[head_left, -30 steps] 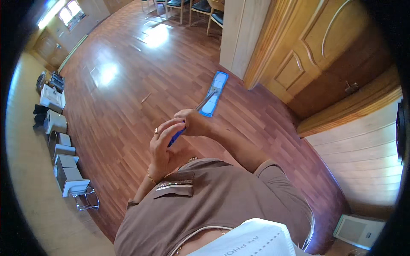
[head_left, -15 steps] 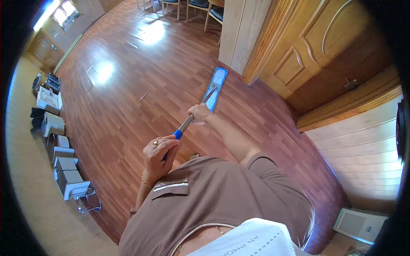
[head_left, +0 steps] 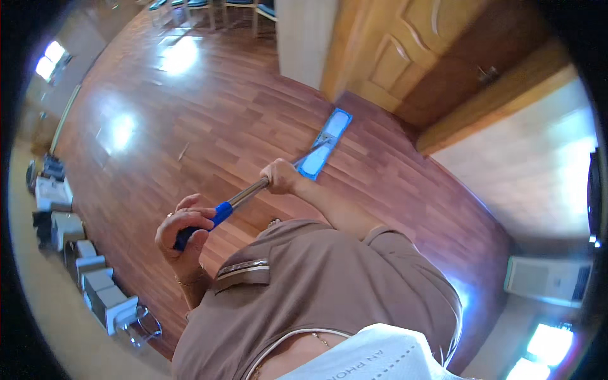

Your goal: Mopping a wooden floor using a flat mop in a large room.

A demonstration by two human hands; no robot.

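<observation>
A flat mop [head_left: 246,192] slants across my front, its metal pole ending in a blue grip at my left. My left hand [head_left: 185,229] is curled loosely round the blue grip, some fingers lifted a little. Farther down the pole, my right hand [head_left: 279,176] is wrapped tightly about the metal tube, arm stretched forward. The rectangular mop head [head_left: 342,119], pale on top with a bright blue fringe, lies flat on the reddish wood-plank floor [head_left: 234,126], ahead and to the right.
A wooden door [head_left: 392,63] and pale wall [head_left: 519,139] stand at the right. White cabinets [head_left: 63,225] and a wire-framed stool [head_left: 149,322] line the left wall. Several chairs [head_left: 256,19] stand at the far end. A small stick-like thing [head_left: 183,151] lies on the floor.
The view has turned to the right. My left hand has swung left with the grip and loosened its fingers. The pole slants more, and the mop head is angled more to the right.
</observation>
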